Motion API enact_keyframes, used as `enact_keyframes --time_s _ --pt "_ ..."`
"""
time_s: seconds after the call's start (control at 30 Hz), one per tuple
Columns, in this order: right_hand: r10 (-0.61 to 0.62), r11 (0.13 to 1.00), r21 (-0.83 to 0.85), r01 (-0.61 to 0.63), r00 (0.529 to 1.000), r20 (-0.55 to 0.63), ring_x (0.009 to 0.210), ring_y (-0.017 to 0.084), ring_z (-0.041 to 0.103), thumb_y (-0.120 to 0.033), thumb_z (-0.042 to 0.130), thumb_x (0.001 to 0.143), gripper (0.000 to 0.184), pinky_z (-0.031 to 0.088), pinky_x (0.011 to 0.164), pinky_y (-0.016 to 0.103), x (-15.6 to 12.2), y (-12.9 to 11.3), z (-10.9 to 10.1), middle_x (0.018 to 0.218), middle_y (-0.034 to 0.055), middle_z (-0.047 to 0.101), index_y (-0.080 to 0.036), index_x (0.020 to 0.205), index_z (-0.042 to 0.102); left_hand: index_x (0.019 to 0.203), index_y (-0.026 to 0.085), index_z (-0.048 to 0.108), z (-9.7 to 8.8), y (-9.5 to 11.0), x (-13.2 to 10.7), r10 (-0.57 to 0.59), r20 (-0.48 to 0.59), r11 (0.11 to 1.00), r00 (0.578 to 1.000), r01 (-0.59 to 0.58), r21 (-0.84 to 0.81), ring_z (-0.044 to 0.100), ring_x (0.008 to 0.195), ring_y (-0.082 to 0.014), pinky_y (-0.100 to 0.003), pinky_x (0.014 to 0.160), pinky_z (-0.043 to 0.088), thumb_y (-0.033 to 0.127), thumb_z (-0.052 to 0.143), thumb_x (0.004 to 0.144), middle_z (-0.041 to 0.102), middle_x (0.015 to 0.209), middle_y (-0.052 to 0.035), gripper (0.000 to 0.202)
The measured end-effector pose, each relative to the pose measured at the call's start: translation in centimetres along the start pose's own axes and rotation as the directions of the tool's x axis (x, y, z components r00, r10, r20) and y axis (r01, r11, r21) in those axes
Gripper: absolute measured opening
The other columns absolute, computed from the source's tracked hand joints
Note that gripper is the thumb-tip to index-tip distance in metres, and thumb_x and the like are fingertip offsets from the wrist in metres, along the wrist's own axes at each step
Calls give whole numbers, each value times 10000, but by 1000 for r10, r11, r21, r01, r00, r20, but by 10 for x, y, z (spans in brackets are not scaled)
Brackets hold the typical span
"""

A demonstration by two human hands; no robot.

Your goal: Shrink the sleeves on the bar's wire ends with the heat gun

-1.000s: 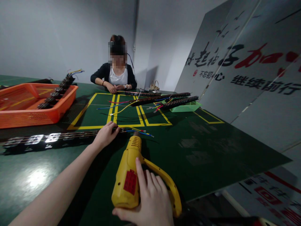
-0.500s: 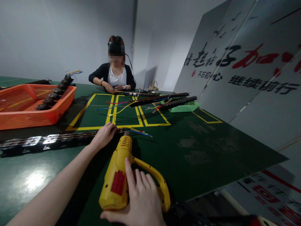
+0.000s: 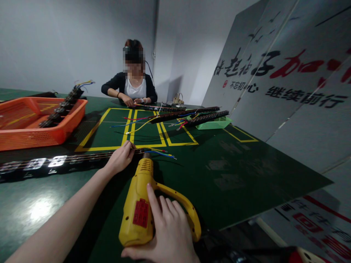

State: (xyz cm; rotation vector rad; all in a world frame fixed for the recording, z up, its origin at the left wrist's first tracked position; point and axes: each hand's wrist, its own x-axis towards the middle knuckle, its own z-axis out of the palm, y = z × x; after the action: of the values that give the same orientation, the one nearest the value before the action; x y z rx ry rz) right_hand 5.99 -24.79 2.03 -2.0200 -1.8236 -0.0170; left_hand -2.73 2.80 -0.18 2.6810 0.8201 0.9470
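My right hand (image 3: 167, 230) grips a yellow heat gun (image 3: 138, 204) by its body, thumb low and index finger stretched along the side. The gun's nozzle (image 3: 147, 155) points away from me, close to the wires at the end of a long black strip assembly (image 3: 79, 159). That strip lies across the green table from the left. My left hand (image 3: 122, 157) is closed on its right end, fingertips pinched near where the wires come out. Blue and yellow wires (image 3: 160, 153) with small metal ends spread to the right of the fingers.
An orange basket (image 3: 63, 133) at left holds another black strip (image 3: 61, 109). Farther back, more wired strips (image 3: 186, 114) lie partly over a green tray (image 3: 214, 124). A co-worker (image 3: 134, 80) sits across the green table (image 3: 246, 182), hands on a strip. Yellow tape (image 3: 93, 128) marks the tabletop.
The heat gun and my right hand have shifted very slightly right in view. My left hand stays on the strip's end; the wires' tips have moved a little.
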Motion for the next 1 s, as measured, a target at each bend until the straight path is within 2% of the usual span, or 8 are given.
enact_keyframes --time_s 0.13,0.3,0.5,0.77,1.0 --pt "-4 1000 -26 5 999 35 919 318 628 -962 391 522 1256 488 827 479 -2 6 -8 1135 142 636 -158 1477 257 931 186 462 -1 0 -1 -10 25 1000 1000 9 25 568 813 -199 -322 723 457 290 333 888 530 948 -71 172" --pt "15 997 -74 -12 999 43 978 320 623 -907 545 478 1300 490 870 464 -9 18 -17 1170 140 629 -156 1487 217 974 187 467 -3 2 -3 -17 47 998 999 15 53 580 805 -197 -315 699 455 297 331 901 543 976 -69 190" --pt "91 990 -111 -87 995 35 961 321 631 -861 616 467 1291 511 838 458 -22 31 -27 1139 135 644 -135 1474 261 1010 192 466 -3 4 -5 -5 45 993 999 0 115 591 815 -199 -311 691 458 300 321 912 543 1018 -78 206" --pt "99 982 -156 -105 994 -44 998 327 630 -777 702 456 1284 518 846 466 -26 37 -26 1186 132 628 -151 1479 245 996 183 475 -1 5 -5 -19 48 995 999 14 99 597 854 -215 -332 717 484 319 315 916 544 1025 -90 225" --pt "98 973 -201 -115 991 -93 940 349 645 -821 653 482 1290 530 784 493 -24 31 -16 1137 158 647 -124 1481 229 948 183 483 -1 6 -4 -62 39 992 997 58 109 590 827 -209 -321 700 486 337 331 910 539 987 -80 219"
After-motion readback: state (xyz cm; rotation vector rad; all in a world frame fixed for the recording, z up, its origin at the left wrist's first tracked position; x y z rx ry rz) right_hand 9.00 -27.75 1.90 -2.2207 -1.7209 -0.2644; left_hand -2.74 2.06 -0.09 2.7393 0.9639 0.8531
